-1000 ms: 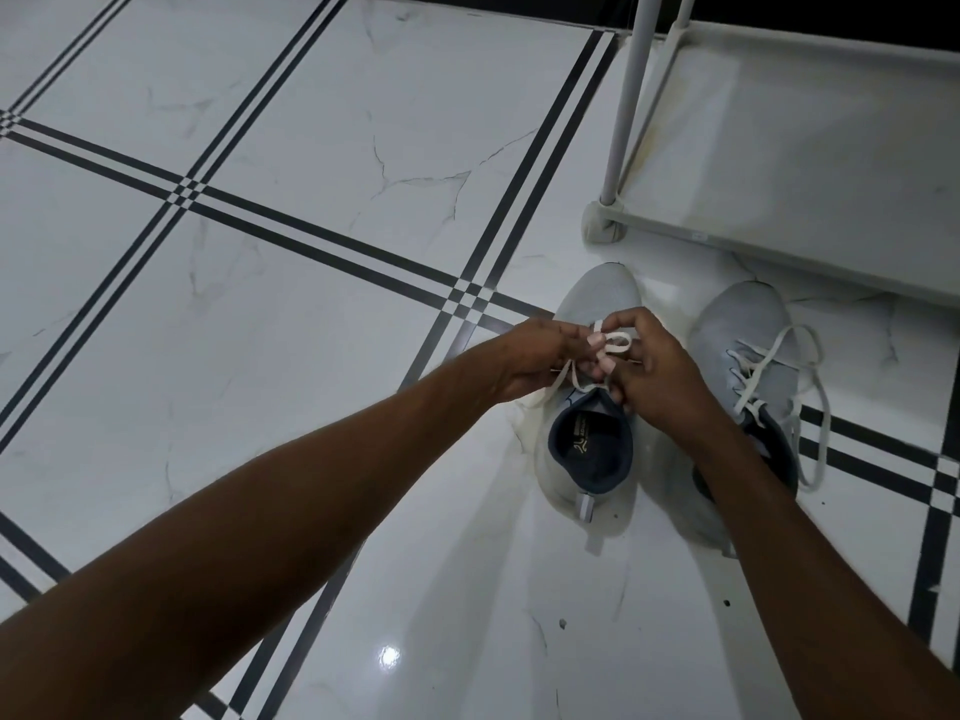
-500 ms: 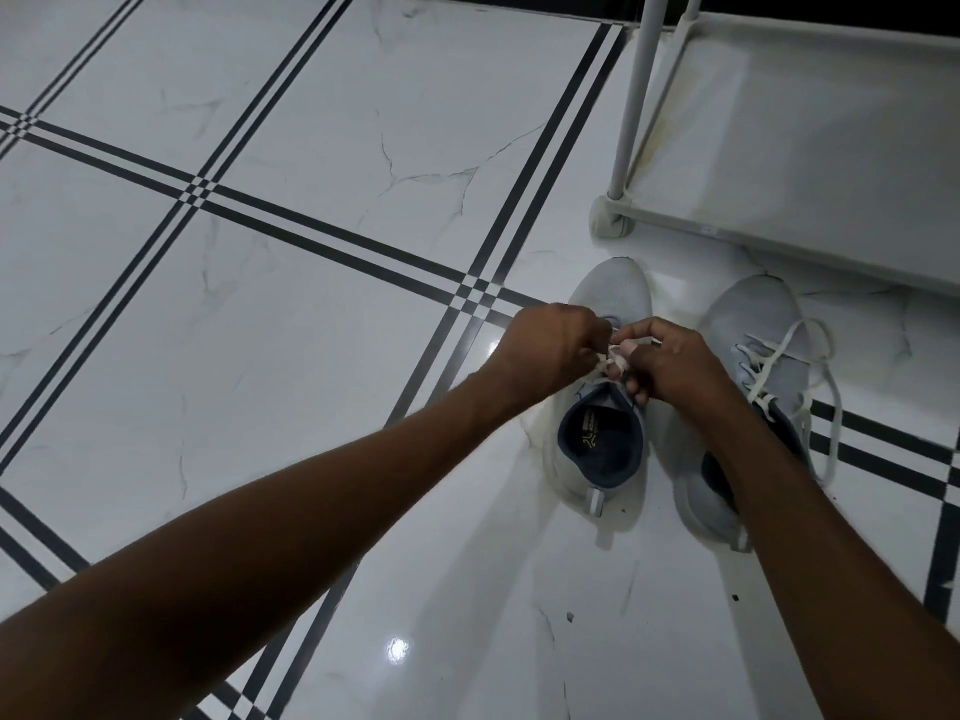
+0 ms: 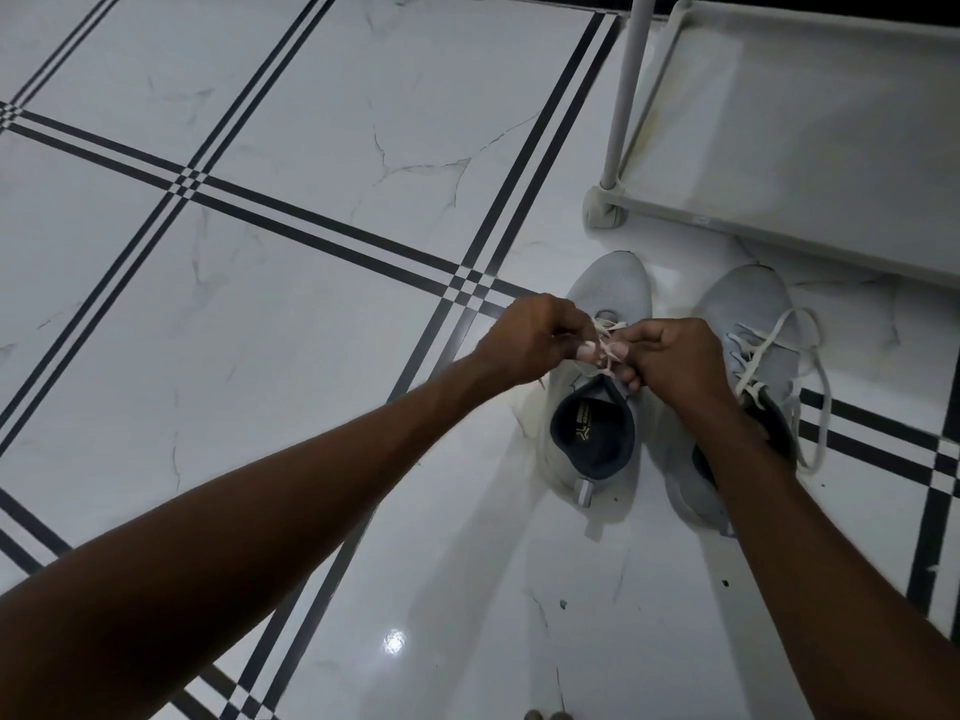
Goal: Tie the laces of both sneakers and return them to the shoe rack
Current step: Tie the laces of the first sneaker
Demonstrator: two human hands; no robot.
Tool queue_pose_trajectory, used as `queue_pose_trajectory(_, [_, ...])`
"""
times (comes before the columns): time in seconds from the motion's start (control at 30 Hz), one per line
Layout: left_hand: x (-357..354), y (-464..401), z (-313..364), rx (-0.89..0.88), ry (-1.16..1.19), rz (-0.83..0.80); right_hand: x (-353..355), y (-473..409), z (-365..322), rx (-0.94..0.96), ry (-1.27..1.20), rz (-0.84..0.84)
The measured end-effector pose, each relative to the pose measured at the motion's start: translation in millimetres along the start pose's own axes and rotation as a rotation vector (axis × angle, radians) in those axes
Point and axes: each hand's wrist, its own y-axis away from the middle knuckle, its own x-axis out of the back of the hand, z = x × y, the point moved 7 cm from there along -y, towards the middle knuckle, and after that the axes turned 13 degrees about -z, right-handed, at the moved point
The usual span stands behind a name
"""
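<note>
White marble-look floor tiles point(image 3: 322, 148) crossed by dark stripes fill most of the frame, with the bottom shelf of a pale shoe rack point(image 3: 810, 148) in the upper right. Two grey sneakers stand side by side just in front of the rack, toes pointing toward it, probably so they can be slid straight in once tied.

Both hands meet over the left sneaker point(image 3: 597, 439), centre right of the frame. Left hand point(image 3: 530, 340) and right hand point(image 3: 675, 356) are each curled nearly closed, thumb and forefinger pinching a strand of that shoe's white lace point(image 3: 605, 340). The pinched strands cross in the small gap between the two hands, directly above the shoe's tongue and ahead of its dark opening, so the grip sits right on the knot point. This looks like a knot or bow being drawn tight; how complete it is I cannot tell.

To its right, the other sneaker point(image 3: 743, 314) is partly hidden by the right forearm. Its loose lace point(image 3: 810, 387) trails off the side onto the floor, untied.
</note>
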Motion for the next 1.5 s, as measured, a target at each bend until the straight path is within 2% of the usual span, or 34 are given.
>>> queue_pose_trajectory(0.07, [0, 12, -19, 0.045, 0.012, -0.088, 21, 0, 8, 0.034, 0.216, 0.171])
queue_pose_trajectory(0.13, [-10, 25, -35, 0.106, 0.023, -0.147, 29, 5, 15, 0.027, 0.419, 0.236])
queue_pose_trajectory(0.2, [-23, 29, -40, 0.152, 0.010, -0.202, 27, 8, 16, 0.020, 0.515, 0.287])
queue_pose_trajectory(0.33, [-12, 30, -48, 0.203, 0.216, -0.217, 22, 9, 7, 0.084, 0.547, 0.162])
queue_pose_trajectory(0.43, [-13, 36, -47, 0.295, 0.420, -0.211, 24, 11, 6, 0.099, 0.431, 0.115])
queue_pose_trajectory(0.57, [-26, 39, -37, 0.426, 0.538, -0.053, 16, 3, 15, -0.038, -0.193, 0.115])
queue_pose_trajectory(0.6, [-27, 40, -37, 0.456, 0.565, -0.037, 12, 1, 17, -0.079, -0.273, 0.107])
queue_pose_trajectory(0.73, [-29, 43, -40, 0.511, 0.558, -0.043, 6, -6, 18, -0.138, -0.243, 0.106])
queue_pose_trajectory(0.87, [-31, 40, -26, 0.489, 0.314, -0.007, 4, -11, 13, -0.150, -0.244, 0.069])
queue_pose_trajectory(0.9, [-29, 38, -22, 0.474, 0.241, 0.012, 5, -13, 9, -0.111, -0.175, 0.069])
queue_pose_trajectory(0.97, [-22, 36, -18, 0.457, 0.140, 0.052, 11, -17, -5, 0.020, 0.126, 0.084])
queue_pose_trajectory(1.03, [-16, 37, -19, 0.459, 0.126, 0.082, 11, -20, -21, 0.116, 0.376, 0.030])
queue_pose_trajectory(1.2, [-21, 42, -31, 0.506, 0.199, 0.083, -9, -28, -60, 0.220, 0.820, -0.356])
queue_pose_trajectory(1.27, [-25, 43, -30, 0.506, 0.223, 0.066, -15, -25, -62, 0.269, 1.000, -0.463])
queue_pose_trajectory(1.37, [-24, 39, -20, 0.466, 0.179, 0.039, -15, -22, -57, 0.351, 1.101, -0.526])
queue_pose_trajectory(1.5, [-21, 33, -14, 0.403, 0.048, 0.030, -13, -16, -55, 0.468, 1.098, -0.521])
